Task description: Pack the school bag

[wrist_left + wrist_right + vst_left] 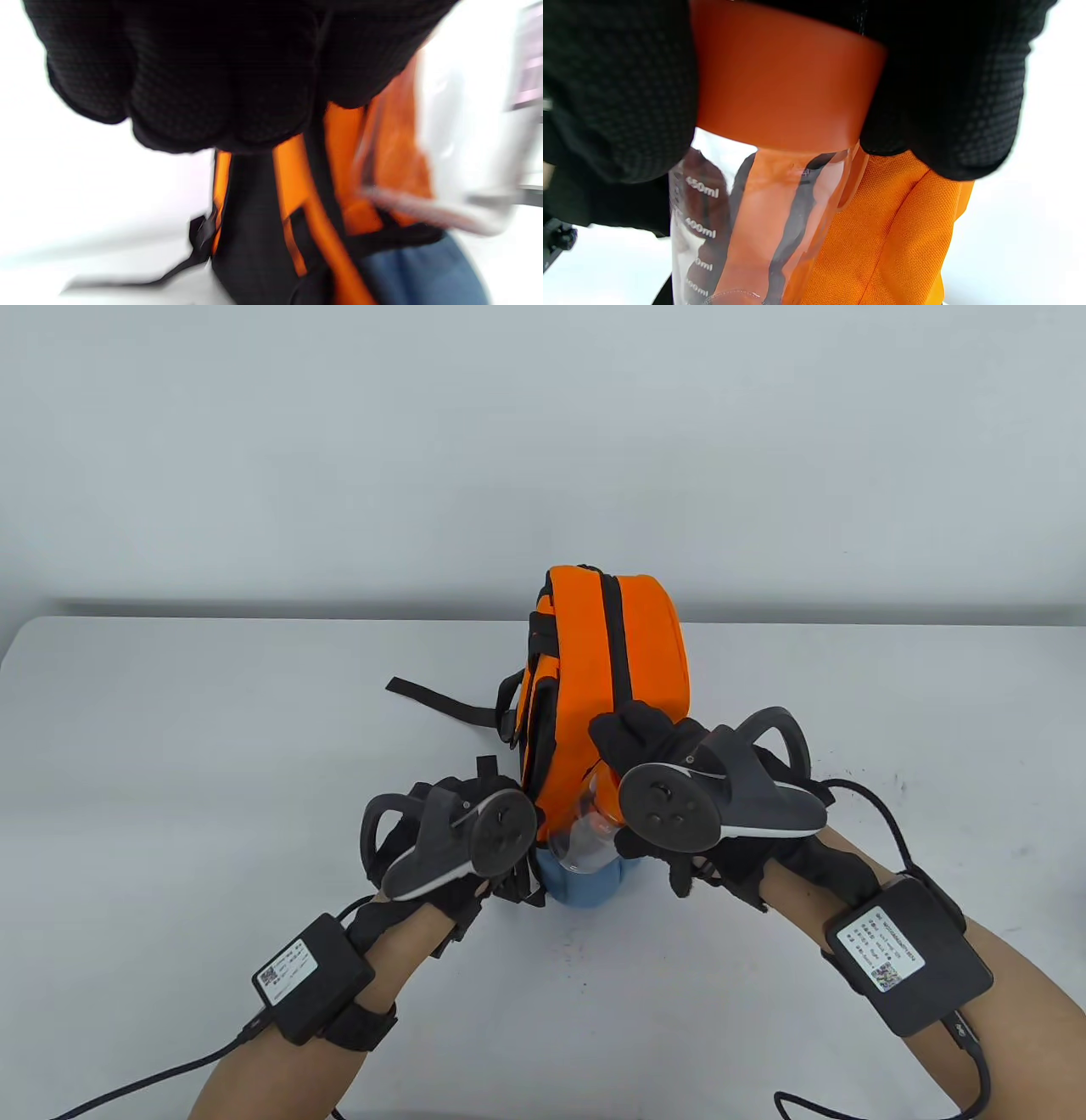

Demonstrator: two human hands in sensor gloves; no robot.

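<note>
An orange backpack (628,661) stands upright in the middle of the white table. A clear bottle (585,840) with an orange cap (785,84) stands with its base in the bag's blue side pocket (585,886), on the near side. My right hand (612,768) grips the bottle by its cap, with fingers (946,106) wrapped on both sides of it. My left hand (509,882) is against the bag's near left edge beside the pocket, its fingers (212,84) curled. What they hold is hidden. The bottle (458,148) is blurred in the left wrist view.
A black strap (433,700) of the bag trails left across the table (212,780). The table's far edge runs just behind the bag. Glove cables hang off both forearms at the near edge.
</note>
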